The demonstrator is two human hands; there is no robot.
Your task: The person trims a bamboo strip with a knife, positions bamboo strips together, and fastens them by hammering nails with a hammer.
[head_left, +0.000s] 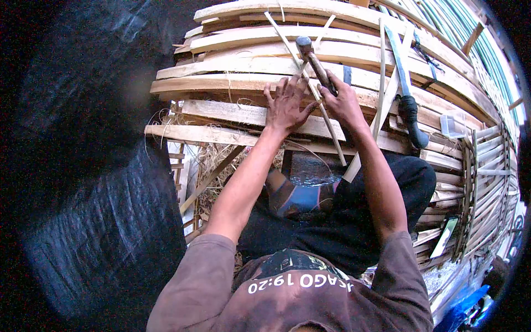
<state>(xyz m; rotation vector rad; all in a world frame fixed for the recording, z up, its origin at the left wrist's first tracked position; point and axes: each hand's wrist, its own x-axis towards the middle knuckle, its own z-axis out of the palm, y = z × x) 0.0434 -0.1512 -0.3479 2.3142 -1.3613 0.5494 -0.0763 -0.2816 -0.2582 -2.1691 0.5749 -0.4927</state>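
Observation:
My left hand (pixel 287 106) lies with fingers spread on the pale wooden slats (pixel 243 113), its fingertips close to a thin split strip (pixel 325 29). To its right, my right hand (pixel 342 103) is wrapped around the handle of a hammer (pixel 316 65). The hammer's dark rounded head points away from me, over the slats. Between my hands a long narrow strip (pixel 281 34) runs diagonally, partly hidden by them. A machete (pixel 399 61) with a dark curved handle rests on the slats to the right of my right hand.
More flat strips (pixel 381 66) lie beside the machete. A clear plastic container (pixel 453 125) stands at the right. Farther right are a phone-like rectangle (pixel 444 238) and a slatted bamboo structure (pixel 489 160). Black sheeting (pixel 105 221) covers the left side. My legs are under the slats' near edge.

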